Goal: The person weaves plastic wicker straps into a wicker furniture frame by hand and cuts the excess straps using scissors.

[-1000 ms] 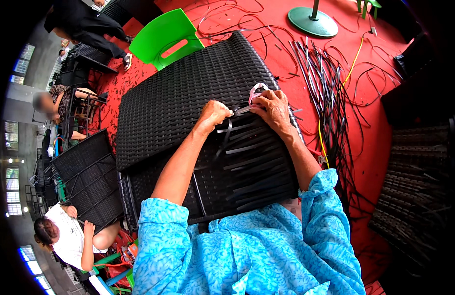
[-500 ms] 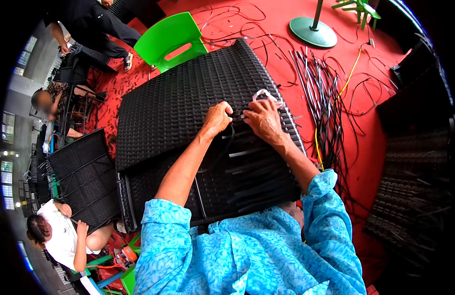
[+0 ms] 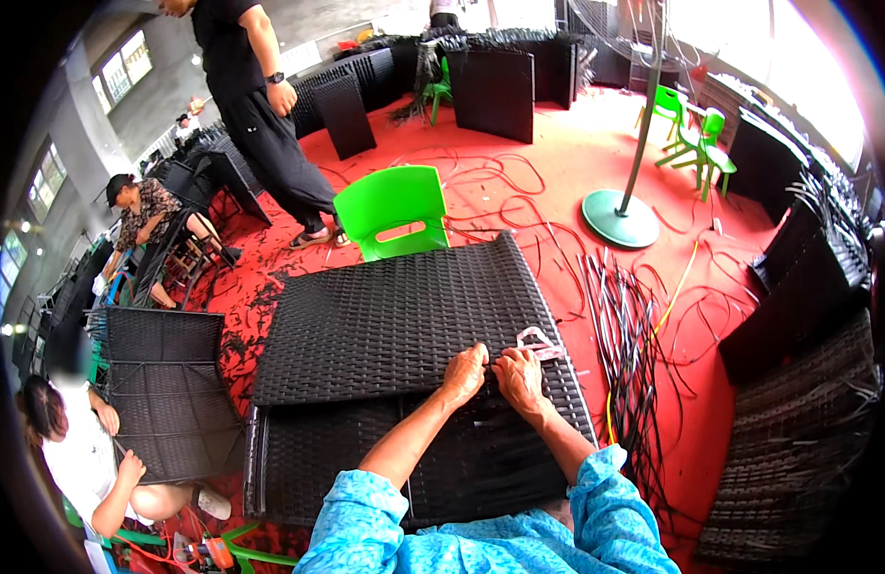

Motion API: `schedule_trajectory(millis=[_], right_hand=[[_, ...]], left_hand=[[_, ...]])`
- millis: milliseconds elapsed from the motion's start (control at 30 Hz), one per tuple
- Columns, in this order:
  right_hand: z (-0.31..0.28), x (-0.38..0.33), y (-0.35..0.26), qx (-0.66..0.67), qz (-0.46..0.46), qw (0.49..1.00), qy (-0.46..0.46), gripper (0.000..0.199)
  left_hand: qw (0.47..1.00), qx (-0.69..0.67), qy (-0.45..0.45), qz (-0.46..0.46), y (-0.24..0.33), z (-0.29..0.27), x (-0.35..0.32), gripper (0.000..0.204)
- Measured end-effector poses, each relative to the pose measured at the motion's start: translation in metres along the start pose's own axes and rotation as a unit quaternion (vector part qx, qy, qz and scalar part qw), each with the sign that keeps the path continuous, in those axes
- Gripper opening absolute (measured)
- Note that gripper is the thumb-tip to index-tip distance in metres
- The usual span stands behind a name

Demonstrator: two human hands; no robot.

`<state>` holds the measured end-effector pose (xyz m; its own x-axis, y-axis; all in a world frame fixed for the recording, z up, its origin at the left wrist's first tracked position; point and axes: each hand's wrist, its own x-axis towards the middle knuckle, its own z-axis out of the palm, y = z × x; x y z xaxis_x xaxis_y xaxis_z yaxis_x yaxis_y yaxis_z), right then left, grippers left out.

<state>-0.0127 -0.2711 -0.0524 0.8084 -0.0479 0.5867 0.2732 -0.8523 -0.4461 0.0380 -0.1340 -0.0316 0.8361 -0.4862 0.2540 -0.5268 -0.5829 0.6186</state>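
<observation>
A red floor (image 3: 576, 153) spreads beneath a large, black, roughly rectangular piece of woven flat strips (image 3: 385, 325), which sits directly in front of a person in patterned blue sleeves (image 3: 352, 512). Beyond it, at upper left, stands someone in black clothing (image 3: 261, 124). A long, loose bundle of thin black strips (image 3: 624, 364) lies right of the woven piece; a bright green plastic chair (image 3: 390, 196) stands just behind it. The bare left hand (image 3: 464, 371) and right hand (image 3: 521, 378) are close together over its right part, fingers curled inward; how tightly they close, or on what, cannot be told. A small, pale pinkish loop (image 3: 538, 342) shows just beyond the right hand's fingers.
</observation>
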Motion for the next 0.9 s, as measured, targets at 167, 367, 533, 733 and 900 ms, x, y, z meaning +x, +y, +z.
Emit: schedule_trajectory(millis=[167, 367, 533, 733, 900], right_hand=[[-0.004, 0.008, 0.000, -0.017, 0.010, 0.999, -0.034, 0.012], [0.002, 0.002, 0.003, -0.013, 0.003, 1.000, -0.011, 0.011], [0.006, -0.004, 0.009, -0.003, -0.009, 1.000, -0.009, 0.013], [0.004, 0.001, 0.011, -0.014, -0.015, 0.999, -0.045, 0.013], [0.011, 0.004, 0.011, -0.050, -0.038, 0.997, -0.036, 0.011]], left_hand=[[0.988, 0.137, -0.001, -0.070, 0.006, -0.009, 0.005, 0.024], [0.972, 0.043, -0.139, -0.185, -0.003, -0.018, 0.016, 0.021], [0.973, 0.100, -0.108, -0.177, -0.025, 0.006, 0.019, 0.010], [0.982, 0.099, -0.115, -0.113, -0.005, -0.007, 0.025, 0.020], [0.983, 0.108, -0.100, -0.111, -0.003, -0.003, 0.024, 0.017]])
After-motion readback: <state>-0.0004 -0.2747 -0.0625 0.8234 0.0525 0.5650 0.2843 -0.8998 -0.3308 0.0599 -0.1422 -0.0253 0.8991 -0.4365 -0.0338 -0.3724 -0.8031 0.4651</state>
